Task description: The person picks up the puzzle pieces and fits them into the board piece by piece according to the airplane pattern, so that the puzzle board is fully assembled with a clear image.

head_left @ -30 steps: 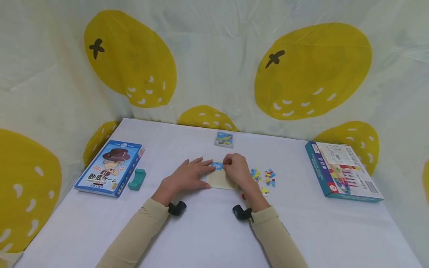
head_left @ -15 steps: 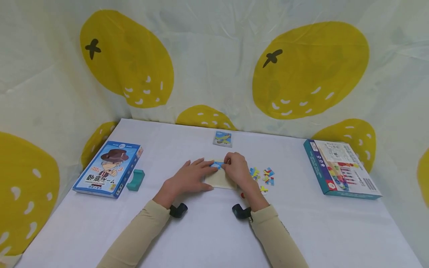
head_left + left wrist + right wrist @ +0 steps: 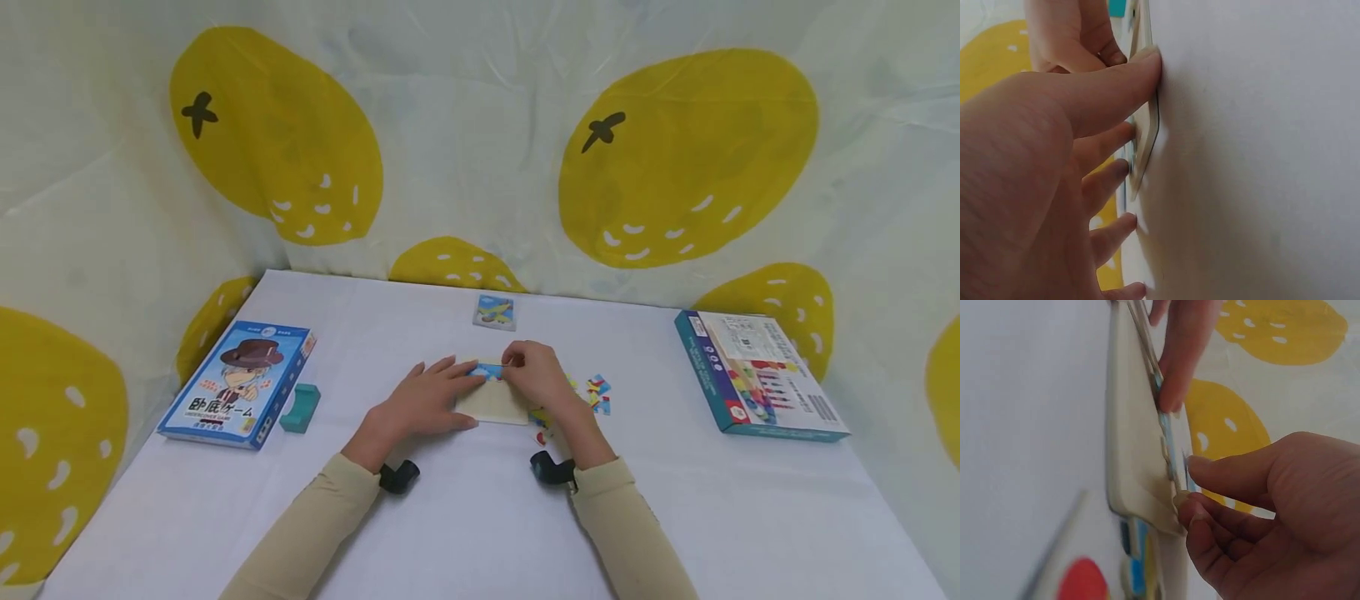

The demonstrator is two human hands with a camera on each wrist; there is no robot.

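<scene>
Board (image 3: pixel 491 403) (cream) | left hand (image 3: pixel 429 400) touches it | right hand (image 3: pixel 536 375) pinches blue piece (image 3: pixel 1190 482)

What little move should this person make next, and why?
Probably lower the piece in the right hand beside the blue pieces and press it flat. It seems raised at the board's far edge, next to them, much of the board is bare, and the left hand rests on it.

The blue box (image 3: pixel 238 385) bears "卧底ゲーム" with "UNDERCOVER GAME" in capitals beneath.
</scene>
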